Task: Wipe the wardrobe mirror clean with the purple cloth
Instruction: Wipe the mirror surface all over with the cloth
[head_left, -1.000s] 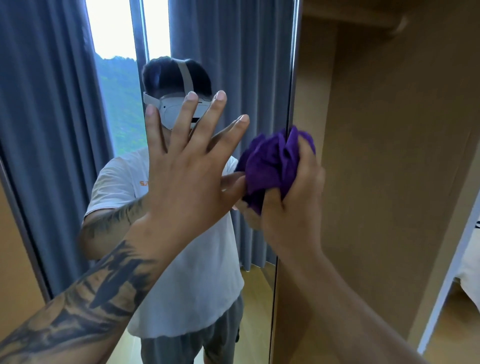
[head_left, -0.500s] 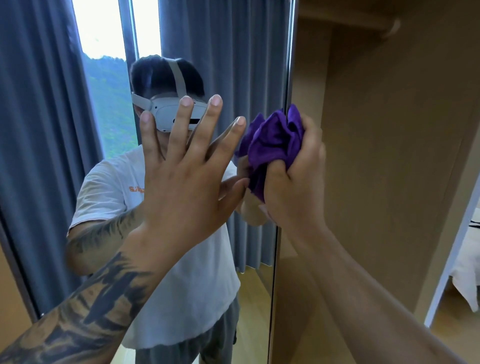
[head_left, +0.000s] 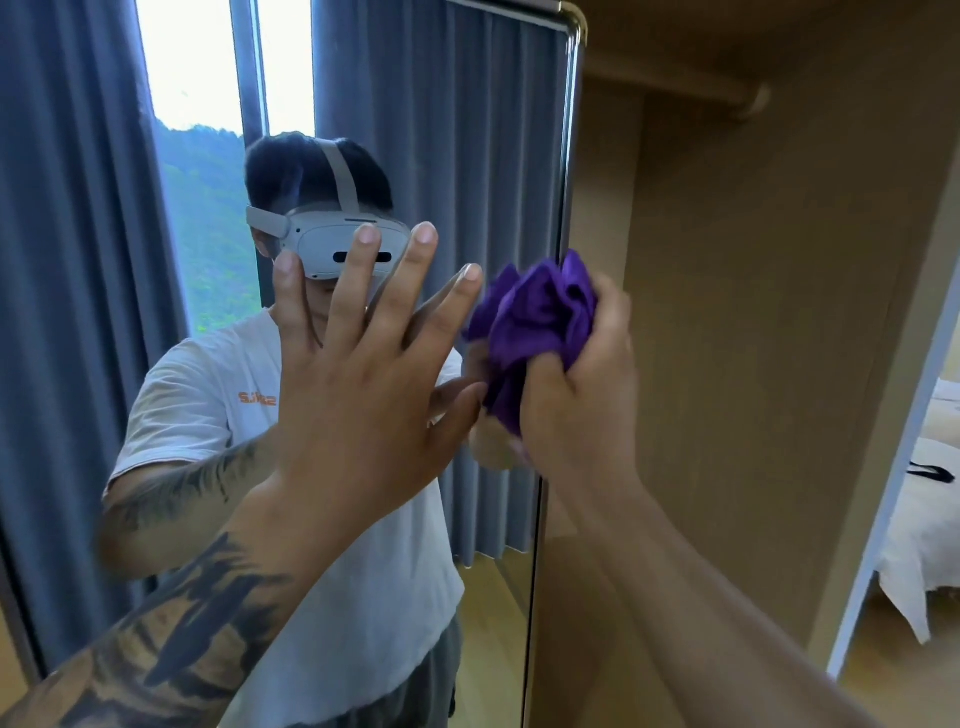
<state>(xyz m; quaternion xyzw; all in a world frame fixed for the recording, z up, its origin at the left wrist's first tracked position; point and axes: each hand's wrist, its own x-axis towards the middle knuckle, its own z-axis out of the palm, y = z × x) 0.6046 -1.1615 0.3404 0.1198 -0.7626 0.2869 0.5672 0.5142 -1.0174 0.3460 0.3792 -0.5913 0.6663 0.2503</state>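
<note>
Cloth shifted up, bunched, no clear axis.

The mirror stands left of the wardrobe's open inside. The left hand lies flat against the glass; just to its right, the right hand holds the cloth at the mirror's right edge. A bed lies far right.
</note>
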